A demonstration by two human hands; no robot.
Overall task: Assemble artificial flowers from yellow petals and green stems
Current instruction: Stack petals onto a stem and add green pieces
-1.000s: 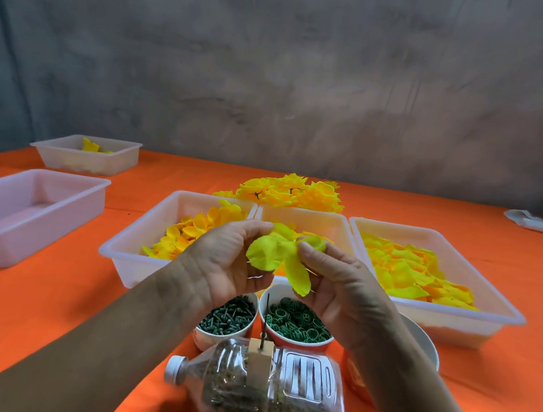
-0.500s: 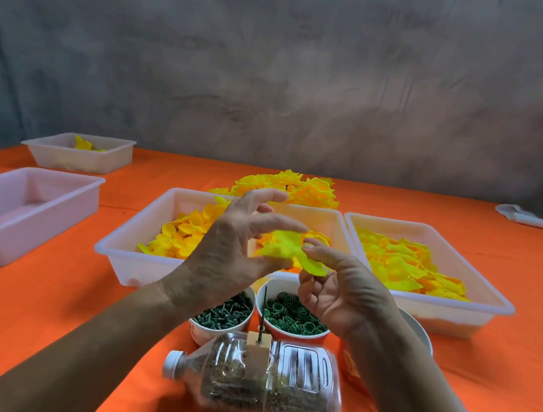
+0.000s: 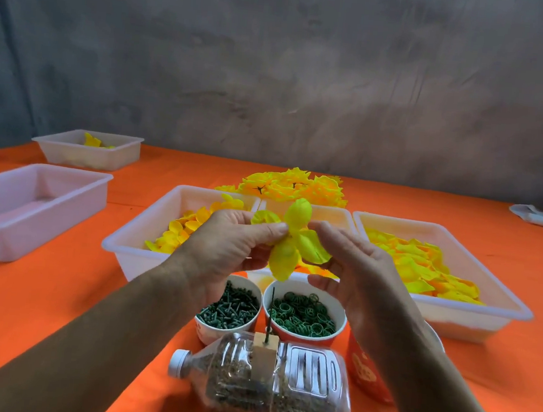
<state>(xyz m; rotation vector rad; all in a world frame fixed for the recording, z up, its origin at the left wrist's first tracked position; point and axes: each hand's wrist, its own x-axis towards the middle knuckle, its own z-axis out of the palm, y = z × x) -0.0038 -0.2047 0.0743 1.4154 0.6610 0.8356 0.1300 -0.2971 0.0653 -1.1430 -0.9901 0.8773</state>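
**Me:** While my left hand (image 3: 227,244) pinches this yellow petal piece (image 3: 290,243) at its middle, thumb and fingertips clamped on it, my right hand (image 3: 353,265) sits just beside it with the fingers straight and loose, gripping nothing.

**Friend:** Where are you holding it?

**Me:** Up in the air, above the two paper cups (image 3: 303,313) and in front of the middle tub (image 3: 334,218).

**Friend:** How far along are you?

**Me:** By my reckoning, well into a long run. Behind the cups, past the tubs, there's a heap of finished flowers (image 3: 295,185). Plenty of loose petals remain in the tub left of the cups (image 3: 136,230) and the one on the right (image 3: 498,304). This piece hasn't gone on the thin spike (image 3: 270,311) standing up from the bottle (image 3: 267,386) yet, and no stem is on it that I can see.

**Friend:** And the piece itself?

**Me:** Bright yellow, soft-looking cloth, four rounded lobes spreading from the centre like a cross, each slightly cupped.
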